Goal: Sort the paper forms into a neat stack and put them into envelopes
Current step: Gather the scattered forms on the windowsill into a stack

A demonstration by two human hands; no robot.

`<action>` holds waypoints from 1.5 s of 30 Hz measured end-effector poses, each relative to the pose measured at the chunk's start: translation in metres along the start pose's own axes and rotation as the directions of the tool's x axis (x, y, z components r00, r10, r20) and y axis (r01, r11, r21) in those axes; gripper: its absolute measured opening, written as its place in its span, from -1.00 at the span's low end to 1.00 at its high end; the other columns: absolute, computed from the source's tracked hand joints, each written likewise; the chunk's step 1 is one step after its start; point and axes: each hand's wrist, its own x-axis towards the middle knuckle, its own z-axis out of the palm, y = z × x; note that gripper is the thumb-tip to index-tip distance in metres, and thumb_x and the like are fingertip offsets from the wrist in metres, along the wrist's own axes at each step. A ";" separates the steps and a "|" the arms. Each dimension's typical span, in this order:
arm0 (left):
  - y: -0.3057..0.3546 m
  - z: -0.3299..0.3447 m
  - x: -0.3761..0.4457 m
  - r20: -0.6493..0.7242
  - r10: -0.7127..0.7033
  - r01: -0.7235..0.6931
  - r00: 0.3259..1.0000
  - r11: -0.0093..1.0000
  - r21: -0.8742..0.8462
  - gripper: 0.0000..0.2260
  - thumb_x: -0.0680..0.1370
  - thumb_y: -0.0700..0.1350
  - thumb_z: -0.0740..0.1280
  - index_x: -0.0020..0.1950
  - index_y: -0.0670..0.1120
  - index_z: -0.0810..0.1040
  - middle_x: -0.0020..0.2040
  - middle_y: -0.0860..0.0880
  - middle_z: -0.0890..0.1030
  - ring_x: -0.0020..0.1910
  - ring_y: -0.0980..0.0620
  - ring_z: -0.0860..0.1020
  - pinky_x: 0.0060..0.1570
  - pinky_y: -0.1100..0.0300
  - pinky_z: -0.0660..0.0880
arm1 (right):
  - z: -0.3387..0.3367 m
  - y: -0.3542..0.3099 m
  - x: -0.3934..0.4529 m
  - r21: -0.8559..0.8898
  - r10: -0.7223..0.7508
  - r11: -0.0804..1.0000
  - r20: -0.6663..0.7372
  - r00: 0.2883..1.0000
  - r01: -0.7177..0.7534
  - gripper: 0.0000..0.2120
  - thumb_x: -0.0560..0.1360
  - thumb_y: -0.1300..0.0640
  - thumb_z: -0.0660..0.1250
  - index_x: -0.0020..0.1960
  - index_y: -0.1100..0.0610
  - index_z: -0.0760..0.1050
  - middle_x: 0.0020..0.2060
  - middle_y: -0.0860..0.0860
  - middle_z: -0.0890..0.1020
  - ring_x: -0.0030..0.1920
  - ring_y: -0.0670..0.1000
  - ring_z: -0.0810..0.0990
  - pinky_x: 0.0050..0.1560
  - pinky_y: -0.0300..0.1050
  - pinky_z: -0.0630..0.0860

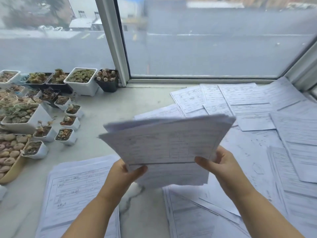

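Midway through sorting: bundle (168, 143) gripped by left hand (127, 170) and right hand (217, 162); loose forms (257, 103) left; no envelopes visible.

held sheaf of forms (169, 143): white paper, faint grey ruled tables and print, blurred
stack at the sill's near left edge (77, 194): white, dark grey boxed grid lines, grey handwriting
loose forms across the sill's right side (248, 100): white, grey lines and table bands
sill (103, 127): pale grey-white with darker grey veining
square pots at the left edge (82, 86): white, some black
succulents (80, 75): muted green, tan, pinkish
long planter (12, 170): tan
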 end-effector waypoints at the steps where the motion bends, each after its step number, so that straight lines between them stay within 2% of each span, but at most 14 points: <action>1: -0.006 0.000 -0.001 0.006 -0.012 0.012 1.000 1.000 -0.019 -0.59 0.31 -0.07 0.50 0.14 -0.06 0.59 0.02 0.04 0.69 0.03 0.08 0.65 -0.12 0.34 0.53 | 0.001 0.009 0.000 -0.013 0.035 0.999 -0.017 0.999 -0.035 -0.66 0.32 0.13 0.47 0.09 0.10 0.63 0.02 0.02 0.71 0.08 0.00 0.66 0.03 -0.18 0.57; 5: -0.029 0.014 -0.005 -0.045 -0.072 0.071 0.996 0.997 -0.021 -0.67 0.47 -0.13 0.42 0.21 0.05 0.49 0.11 0.05 0.65 0.12 0.10 0.59 0.00 0.28 0.53 | 0.018 0.035 0.002 -0.092 0.123 0.987 -0.095 0.988 -0.132 -0.73 0.46 0.29 0.40 0.06 -0.02 0.59 -0.09 -0.16 0.71 -0.02 -0.15 0.66 -0.16 -0.35 0.53; 7: -0.030 0.019 -0.007 -0.100 -0.069 0.076 0.993 0.994 0.074 -0.72 0.57 -0.22 0.31 0.12 0.16 0.46 0.07 0.11 0.62 0.08 0.18 0.58 -0.05 0.36 0.50 | 0.028 0.039 0.004 -0.117 0.173 0.975 -0.144 0.974 -0.191 -0.72 0.54 0.36 0.28 0.05 0.02 0.59 -0.13 -0.10 0.71 -0.06 -0.08 0.67 -0.21 -0.29 0.53; 11: -0.005 -0.002 -0.015 -0.244 0.016 0.032 0.970 0.981 0.191 -0.75 0.57 -0.26 0.26 -0.01 0.13 0.49 -0.07 0.14 0.62 -0.14 0.36 0.55 -0.25 0.51 0.42 | 0.045 0.021 0.007 -0.078 0.141 0.983 -0.265 0.954 -0.167 -0.83 0.55 0.26 0.29 0.05 0.03 0.56 -0.06 -0.04 0.70 -0.03 -0.03 0.66 -0.04 -0.11 0.57; 19: -0.034 -0.108 -0.097 -0.421 -0.104 0.251 0.901 0.916 0.312 -0.71 0.51 -0.33 0.30 0.06 0.05 0.47 -0.10 0.20 0.56 -0.11 0.24 0.52 -0.28 0.48 0.34 | 0.135 0.076 -0.028 -0.259 0.502 0.838 0.018 0.865 -0.481 -0.80 0.38 0.20 0.33 0.00 0.14 0.53 -0.14 0.17 0.69 -0.05 0.30 0.64 -0.04 0.34 0.57; 21: -0.050 -0.131 -0.116 -0.473 -0.133 0.309 0.871 0.897 0.317 -0.73 0.50 -0.35 0.32 0.08 -0.02 0.47 -0.11 0.13 0.56 -0.06 0.03 0.54 -0.25 0.43 0.33 | 0.163 0.090 -0.031 -0.287 0.535 0.820 0.077 0.841 -0.496 -0.84 0.42 0.25 0.31 0.00 0.14 0.53 -0.16 0.18 0.69 -0.15 0.26 0.66 -0.04 0.31 0.58; 23: -0.065 -0.148 -0.126 -0.511 -0.188 0.389 0.839 0.863 0.321 -0.74 0.50 -0.33 0.32 0.09 -0.03 0.46 -0.08 0.03 0.57 -0.03 -0.06 0.54 -0.20 0.25 0.36 | 0.184 0.100 -0.032 -0.346 0.553 0.799 0.099 0.827 -0.492 -0.85 0.45 0.24 0.31 0.01 0.12 0.52 -0.24 0.12 0.67 -0.27 0.11 0.60 -0.12 0.11 0.63; 25: -0.076 -0.156 -0.128 -0.534 -0.227 0.464 0.814 0.807 0.364 -0.69 0.48 -0.29 0.33 0.17 -0.03 0.45 0.04 -0.03 0.55 0.05 -0.06 0.51 -0.05 0.11 0.42 | 0.189 0.105 -0.030 -0.476 0.516 0.769 0.068 0.854 -0.427 -0.86 0.48 0.17 0.32 0.03 0.04 0.48 -0.30 -0.02 0.57 -0.32 -0.02 0.53 -0.27 -0.15 0.51; 28: -0.082 -0.152 -0.122 -0.576 -0.125 0.480 0.808 0.706 0.520 -0.49 0.45 -0.28 0.38 0.39 -0.13 0.36 0.30 -0.15 0.38 0.31 -0.13 0.36 0.32 0.04 0.30 | 0.169 0.096 -0.026 -0.598 0.378 0.733 -0.040 0.925 -0.325 -0.87 0.51 0.10 0.31 0.02 -0.09 0.43 -0.22 -0.09 0.56 -0.23 -0.09 0.53 -0.30 -0.19 0.43; 32: -0.070 -0.104 -0.108 -0.398 0.092 0.198 0.913 0.752 0.628 -0.57 0.50 -0.32 0.33 0.34 -0.08 0.41 0.28 0.06 0.36 0.29 0.11 0.33 0.31 0.27 0.18 | 0.097 0.086 -0.025 -0.612 0.230 0.719 -0.238 0.944 -0.330 -0.91 0.52 0.15 0.30 0.01 0.01 0.53 -0.21 -0.09 0.60 -0.19 -0.04 0.56 -0.16 -0.09 0.47; 35: -0.061 -0.049 -0.088 -0.225 0.020 0.094 0.974 0.871 0.482 -0.61 0.54 -0.29 0.28 0.26 0.09 0.42 0.20 0.20 0.45 0.19 0.26 0.42 0.25 0.34 0.33 | 0.024 0.085 -0.030 -0.604 0.167 0.689 -0.407 0.898 -0.402 -0.86 0.52 0.18 0.30 0.07 0.05 0.54 0.01 -0.02 0.62 -0.03 0.01 0.56 -0.04 -0.07 0.41; 39: -0.047 0.011 -0.047 -0.125 -0.201 0.216 0.972 0.968 0.126 -0.65 0.57 -0.30 0.26 0.21 0.11 0.42 0.19 0.12 0.54 0.16 0.25 0.50 0.12 0.43 0.42 | -0.064 0.090 -0.036 -0.571 0.195 0.590 -0.586 0.787 -0.571 -0.66 0.53 0.13 0.31 0.29 0.10 0.46 0.32 0.04 0.46 0.34 0.08 0.41 0.20 0.07 0.37; 42: -0.045 0.035 -0.008 -0.143 -0.375 0.366 0.916 0.926 -0.087 -0.58 0.59 -0.25 0.24 0.45 -0.06 0.32 0.27 0.02 0.49 0.22 0.11 0.47 0.25 0.22 0.39 | -0.111 0.097 -0.041 -0.586 0.186 0.472 -0.664 0.724 -0.659 -0.44 0.49 -0.03 0.37 0.42 0.12 0.34 0.42 0.07 0.35 0.40 0.12 0.34 0.30 0.13 0.34; 45: -0.040 0.051 0.031 -0.232 -0.564 0.491 0.792 0.816 -0.306 -0.74 0.58 -0.26 0.23 0.25 -0.07 0.43 0.14 -0.08 0.52 0.02 0.05 0.50 0.02 0.19 0.44 | -0.137 0.108 -0.045 -0.620 0.195 0.343 -0.689 0.699 -0.706 -0.19 0.39 -0.25 0.39 0.49 0.09 0.21 0.44 0.11 0.29 0.41 0.16 0.32 0.32 0.20 0.33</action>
